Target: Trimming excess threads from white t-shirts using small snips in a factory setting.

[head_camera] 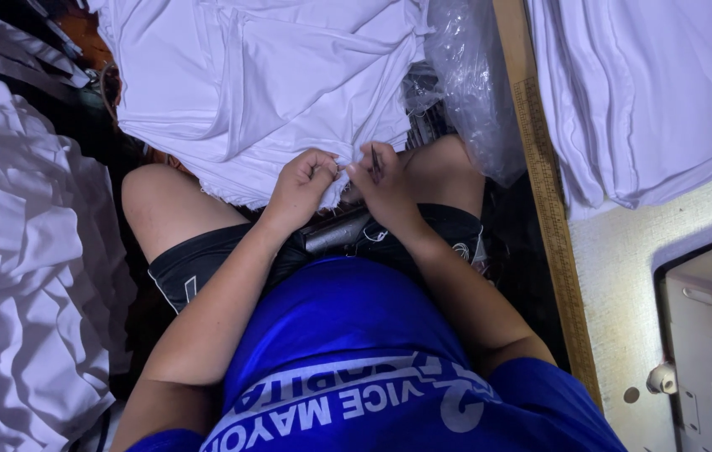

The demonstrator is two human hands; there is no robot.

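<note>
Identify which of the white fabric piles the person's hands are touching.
The middle pile draped over the knees; both the left hand and right hand pinch its edge. The other piles lie untouched.

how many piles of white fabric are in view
3. One pile lies over the knees, its edge pinched by the left hand and right hand; one heap at left; one stack on the table at right. More may be hidden.

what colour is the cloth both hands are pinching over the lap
White, plain with no pattern; the cloth shows best in the head view, pinched at its edge by the left hand and right hand.
</note>
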